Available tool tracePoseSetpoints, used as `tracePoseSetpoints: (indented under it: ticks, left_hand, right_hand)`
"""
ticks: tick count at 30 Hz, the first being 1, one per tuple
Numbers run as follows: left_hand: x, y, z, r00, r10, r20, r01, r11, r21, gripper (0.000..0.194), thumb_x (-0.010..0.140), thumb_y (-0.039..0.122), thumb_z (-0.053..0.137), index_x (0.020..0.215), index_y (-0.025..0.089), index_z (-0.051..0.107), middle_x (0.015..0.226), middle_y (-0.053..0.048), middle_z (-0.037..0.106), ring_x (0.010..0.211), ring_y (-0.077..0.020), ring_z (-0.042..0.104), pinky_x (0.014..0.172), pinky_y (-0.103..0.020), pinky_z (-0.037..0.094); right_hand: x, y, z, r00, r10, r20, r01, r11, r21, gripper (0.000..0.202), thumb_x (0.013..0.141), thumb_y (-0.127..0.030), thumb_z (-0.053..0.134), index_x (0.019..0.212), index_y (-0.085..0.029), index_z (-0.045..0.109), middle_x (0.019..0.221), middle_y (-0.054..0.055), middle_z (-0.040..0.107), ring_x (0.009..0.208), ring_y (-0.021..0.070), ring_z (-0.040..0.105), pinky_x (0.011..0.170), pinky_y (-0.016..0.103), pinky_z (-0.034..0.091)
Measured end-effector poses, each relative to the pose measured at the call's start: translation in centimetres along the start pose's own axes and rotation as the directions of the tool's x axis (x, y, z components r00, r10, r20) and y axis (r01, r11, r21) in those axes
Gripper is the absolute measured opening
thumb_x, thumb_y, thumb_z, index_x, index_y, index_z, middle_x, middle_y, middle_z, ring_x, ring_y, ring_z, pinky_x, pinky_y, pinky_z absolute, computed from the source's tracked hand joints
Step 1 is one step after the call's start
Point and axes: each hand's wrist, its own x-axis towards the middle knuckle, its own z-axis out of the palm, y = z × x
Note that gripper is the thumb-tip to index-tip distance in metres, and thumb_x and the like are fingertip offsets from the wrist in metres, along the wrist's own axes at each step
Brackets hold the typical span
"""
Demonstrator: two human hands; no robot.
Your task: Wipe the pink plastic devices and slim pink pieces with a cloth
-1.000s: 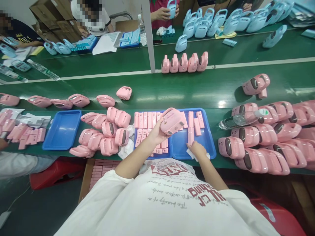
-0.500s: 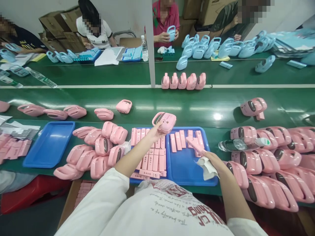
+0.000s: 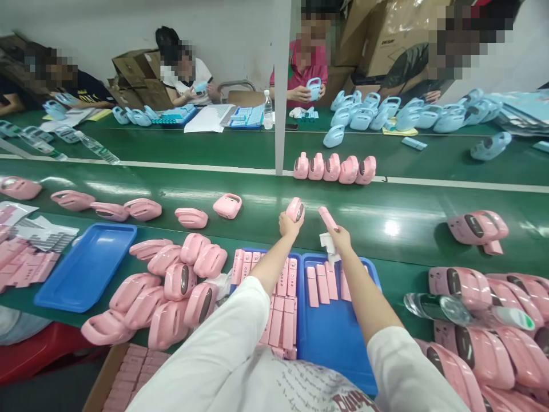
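My left hand (image 3: 289, 225) is closed around a pink rounded device (image 3: 295, 209), turned so that its dark oval panel shows. Just to the right, my right hand (image 3: 342, 239) grips a slim pink bar-shaped piece (image 3: 327, 218), which points up and left towards the device but stays apart from it. A crumpled white cloth or tissue (image 3: 329, 247) hangs from the same hand. Below my arms are two blue trays: the left tray holds rows of pink bars (image 3: 278, 320), and the right tray (image 3: 326, 343) has several bars along its far side.
Pink handled devices are piled left (image 3: 165, 312) and right (image 3: 489, 355), where a clear bottle (image 3: 467, 309) lies across them. Another blue tray (image 3: 86, 269) lies far left. Five-like pink devices stand in a row (image 3: 332, 167) by the divider post (image 3: 280, 86). Co-workers handle blue devices opposite.
Both hands have moved forward over the green surface and closer together. The device has turned from its printed face to its dark panel. The right hand has lifted its bar away from the tray.
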Motion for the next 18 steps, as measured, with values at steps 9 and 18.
tracePoseSetpoints:
  ticks: [9,18]
  left_hand:
    - [2.4,-3.3,-5.0,0.989,0.063,0.133,-0.091,0.971,0.219,0.064,0.058,0.011,0.073,0.118,0.016,0.053,0.119,-0.014,0.057,0.104,-0.024,0.06,0.09,-0.03,0.045]
    - [9.5,-4.6,-17.0,0.936,-0.044,-0.349,0.191,0.898,0.397,0.095,0.063,0.025,0.075,0.14,0.013,0.02,0.151,-0.022,0.012,0.143,-0.0318,0.002,0.115,-0.047,0.01]
  right_hand:
    - [-1.9,1.1,-0.6,0.961,0.061,0.268,-0.145,0.941,0.306,0.041,0.069,-0.026,0.071,0.105,-0.012,0.062,0.073,0.004,0.067,0.057,0.0133,0.059,0.053,0.024,0.048]
    - [-7.3,6.8,-6.1,0.873,0.123,0.473,-0.35,0.831,0.431,0.038,0.05,-0.023,0.081,0.085,-0.014,0.067,0.076,0.009,0.07,0.06,0.0187,0.064,0.053,0.027,0.052]
